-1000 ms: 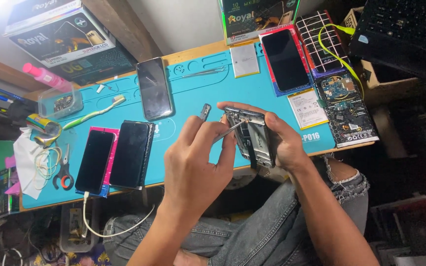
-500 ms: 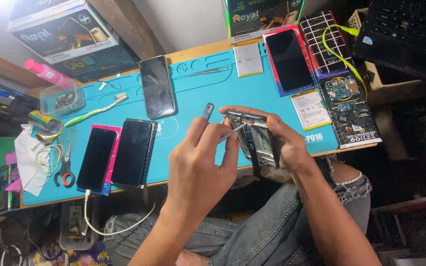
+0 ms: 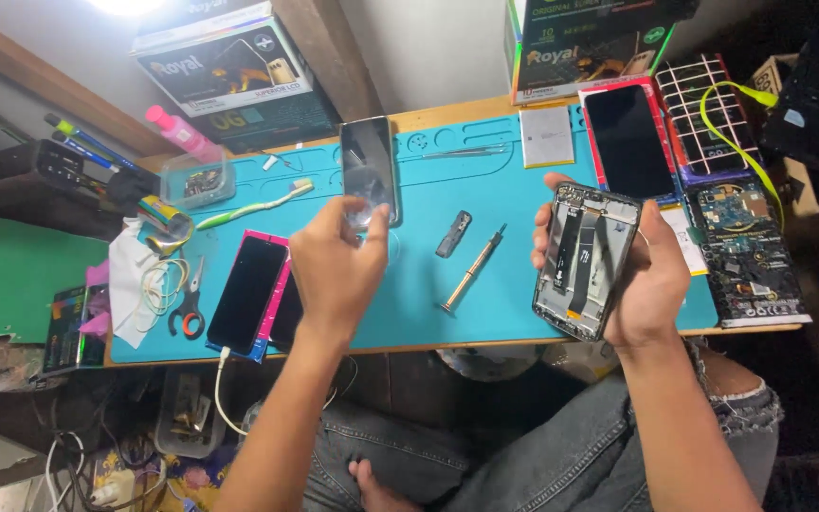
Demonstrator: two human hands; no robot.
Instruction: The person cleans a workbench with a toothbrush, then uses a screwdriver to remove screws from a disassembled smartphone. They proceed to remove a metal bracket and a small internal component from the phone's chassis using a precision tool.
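Closest in, the right hand (image 3: pixel 651 284) is gripping an opened phone frame (image 3: pixel 584 261) by its edges, tilted above the blue surface (image 3: pixel 409 303). Left hand (image 3: pixel 338 265) is hovering with fingers pinched narrow; whether anything is held is unclear. Between them a screwdriver (image 3: pixel 471 270) is lying, a dark phone (image 3: pixel 369 169) resting beyond.

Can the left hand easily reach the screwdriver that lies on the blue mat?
Probably yes. The left hand hovers above the blue mat, and the screwdriver lies close to its right with nothing between them.
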